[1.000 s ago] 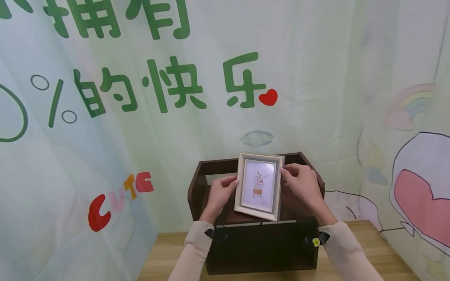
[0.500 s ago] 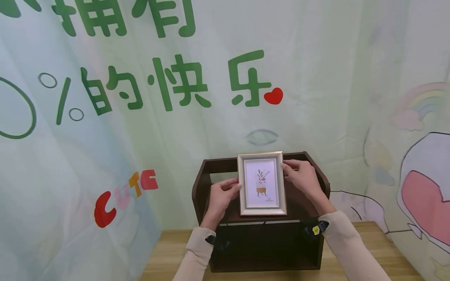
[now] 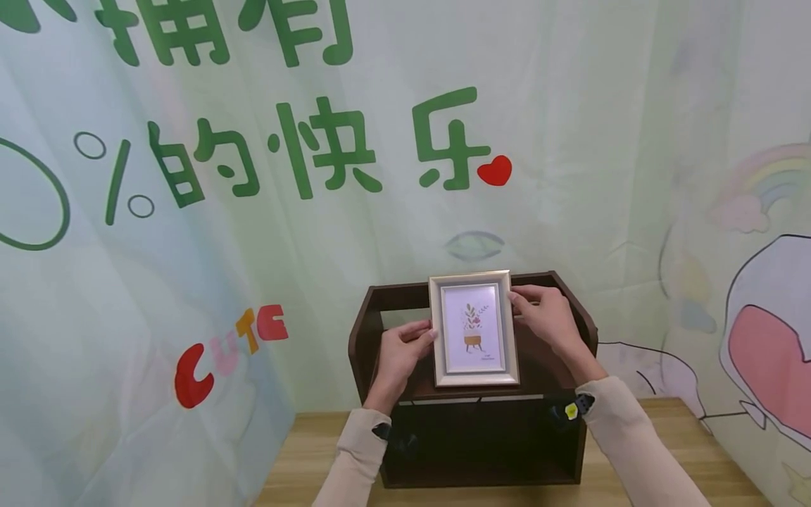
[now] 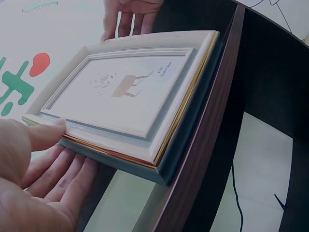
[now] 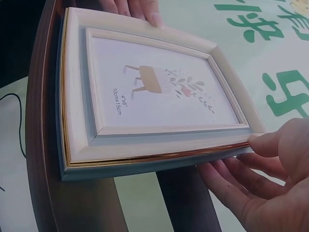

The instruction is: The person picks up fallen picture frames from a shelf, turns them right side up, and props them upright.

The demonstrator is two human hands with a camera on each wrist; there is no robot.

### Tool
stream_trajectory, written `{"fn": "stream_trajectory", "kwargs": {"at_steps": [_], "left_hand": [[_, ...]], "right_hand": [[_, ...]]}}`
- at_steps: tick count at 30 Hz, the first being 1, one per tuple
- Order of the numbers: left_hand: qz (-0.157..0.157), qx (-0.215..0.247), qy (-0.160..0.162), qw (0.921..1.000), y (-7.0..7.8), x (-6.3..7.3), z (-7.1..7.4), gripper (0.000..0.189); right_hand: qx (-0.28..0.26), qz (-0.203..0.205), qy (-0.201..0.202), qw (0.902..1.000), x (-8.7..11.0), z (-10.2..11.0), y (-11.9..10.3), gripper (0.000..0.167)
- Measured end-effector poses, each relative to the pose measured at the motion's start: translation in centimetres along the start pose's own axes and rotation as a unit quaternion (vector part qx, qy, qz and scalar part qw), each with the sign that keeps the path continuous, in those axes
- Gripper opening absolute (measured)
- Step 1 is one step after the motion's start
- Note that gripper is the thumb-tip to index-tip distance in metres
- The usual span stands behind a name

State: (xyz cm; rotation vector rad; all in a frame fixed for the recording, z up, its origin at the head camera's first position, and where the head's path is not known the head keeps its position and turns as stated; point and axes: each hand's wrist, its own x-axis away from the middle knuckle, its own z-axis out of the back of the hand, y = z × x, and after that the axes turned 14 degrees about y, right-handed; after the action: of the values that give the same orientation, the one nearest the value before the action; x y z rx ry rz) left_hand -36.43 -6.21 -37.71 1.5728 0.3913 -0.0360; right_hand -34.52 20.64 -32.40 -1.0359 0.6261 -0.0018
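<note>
The picture frame [image 3: 474, 329] stands portrait on the dark shelf [image 3: 570, 310], long axis vertical, print facing the person. Left hand [image 3: 400, 350] and right hand [image 3: 546, 317] pinch its side edges. The right wrist view alone shows the printed "10cmx15cm".

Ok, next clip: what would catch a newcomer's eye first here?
The cream and gold picture frame with its potted-plant print, standing upright on top of the dark wooden shelf, held at its sides by the left hand and the right hand. Behind it hangs a pale backdrop with big green characters and a red heart. The shelf stands on a light wooden table.
</note>
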Motion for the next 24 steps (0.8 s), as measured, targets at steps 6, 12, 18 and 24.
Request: {"fn": "stream_trajectory", "kwargs": {"at_steps": [6, 12, 18, 24], "left_hand": [[0.000, -0.008, 0.002, 1.0000, -0.1, 0.0, 0.2, 0.035], [-0.079, -0.095, 0.011, 0.9923, 1.6, 1.3, 0.9, 0.038], [-0.242, -0.200, -0.002, 0.9493, 6.5, 2.8, 4.0, 0.041], [-0.384, -0.332, 0.029, 0.8611, 7.8, 3.2, 8.2, 0.060]], "right_hand": [[-0.006, -0.008, -0.011, 0.9999, 0.0, 0.0, 0.0, 0.042], [0.007, 0.017, -0.011, 0.9998, 0.8, 2.0, -0.5, 0.048], [0.029, 0.094, 0.028, 0.9947, 2.6, 5.6, -2.1, 0.062], [0.077, 0.183, 0.083, 0.9765, 4.5, 8.4, -1.9, 0.066]]}}
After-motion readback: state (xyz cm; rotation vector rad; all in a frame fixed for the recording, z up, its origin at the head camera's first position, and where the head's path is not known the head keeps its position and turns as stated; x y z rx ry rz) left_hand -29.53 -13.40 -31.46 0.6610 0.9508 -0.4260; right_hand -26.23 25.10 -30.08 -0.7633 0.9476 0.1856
